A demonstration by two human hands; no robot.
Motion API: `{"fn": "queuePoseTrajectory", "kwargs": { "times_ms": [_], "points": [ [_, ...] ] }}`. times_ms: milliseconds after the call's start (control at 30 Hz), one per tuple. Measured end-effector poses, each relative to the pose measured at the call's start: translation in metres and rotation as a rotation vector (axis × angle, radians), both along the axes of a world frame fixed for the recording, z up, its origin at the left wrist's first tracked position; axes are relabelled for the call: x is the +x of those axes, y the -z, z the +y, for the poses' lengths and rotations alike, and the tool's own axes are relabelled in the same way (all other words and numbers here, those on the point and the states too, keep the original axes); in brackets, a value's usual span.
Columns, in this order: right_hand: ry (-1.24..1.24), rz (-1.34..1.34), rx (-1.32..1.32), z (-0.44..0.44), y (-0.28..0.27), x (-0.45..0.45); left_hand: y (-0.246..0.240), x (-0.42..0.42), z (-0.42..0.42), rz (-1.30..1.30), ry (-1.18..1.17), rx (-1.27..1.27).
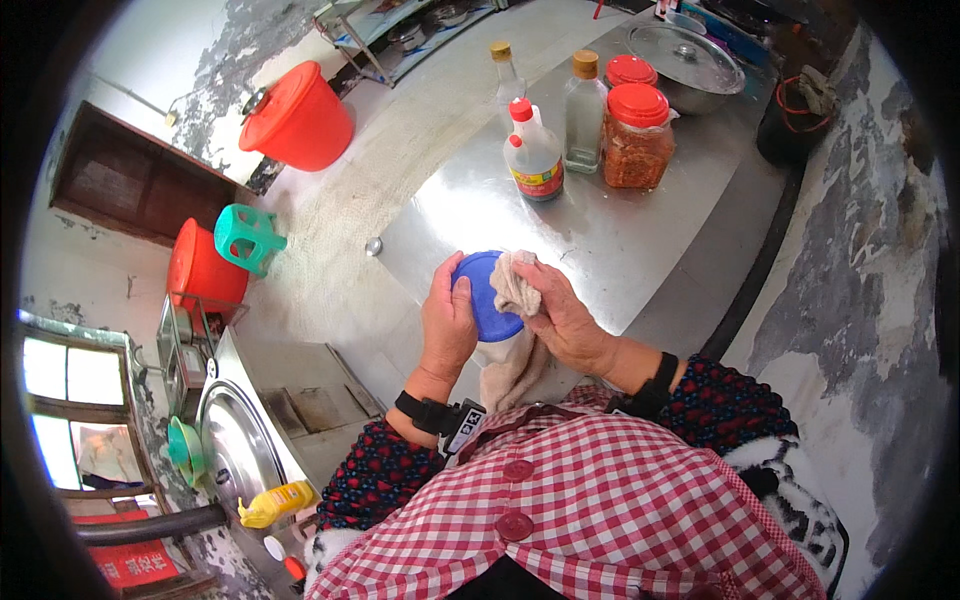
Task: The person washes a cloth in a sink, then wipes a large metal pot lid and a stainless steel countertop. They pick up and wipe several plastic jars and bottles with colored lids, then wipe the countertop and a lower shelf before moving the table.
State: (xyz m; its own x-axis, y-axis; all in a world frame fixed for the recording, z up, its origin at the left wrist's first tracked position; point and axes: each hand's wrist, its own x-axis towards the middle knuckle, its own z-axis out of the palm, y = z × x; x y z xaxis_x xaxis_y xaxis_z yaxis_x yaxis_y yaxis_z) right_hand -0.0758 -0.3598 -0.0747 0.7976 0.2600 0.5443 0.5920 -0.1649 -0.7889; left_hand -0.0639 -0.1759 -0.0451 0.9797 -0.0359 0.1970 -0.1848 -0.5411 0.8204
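Observation:
My left hand (445, 330) grips the side of a container with a round blue lid (484, 307), its thumb lying over the lid's edge. Below the lid a little of the whitish container body (501, 351) shows; the rest is hidden. In my right hand (574, 326) is a bunched beige cloth (516, 285), which rests on the right part of the lid. The cloth's loose end hangs down beside the container. Both hands are in front of my checked apron, over the near part of a stainless steel table (457, 225).
On the table stand a soy-sauce-type plastic jug (536, 154), glass bottles (583, 120), red-lidded jars (637, 142) and a lidded metal pot (686, 64). Leftward are red buckets (307, 124), a green stool (250, 238) and a stove counter with a metal lid (244, 442). A peeling wall (840, 277) borders the right.

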Motion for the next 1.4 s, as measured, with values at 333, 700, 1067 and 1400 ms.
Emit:
{"fn": "queuePoseTrajectory", "kwargs": {
  "times_ms": [333,700,1067,1400],
  "points": [
    [-0.205,0.370,-0.260,0.005,-0.031,0.080,-0.002,-0.004,-0.006,-0.022,-0.106,-0.052],
    [-0.171,0.169,-0.132,0.003,-0.012,0.093,0.006,0.000,-0.008,-0.041,-0.077,-0.134],
    [0.239,-0.245,-0.242,-0.021,0.051,0.012,0.010,0.001,-0.003,-0.118,-0.038,-0.042],
    [0.394,-0.134,-0.840,-0.096,0.035,0.010,0.010,0.001,0.005,-0.001,-0.019,-0.276]
  ]
}}
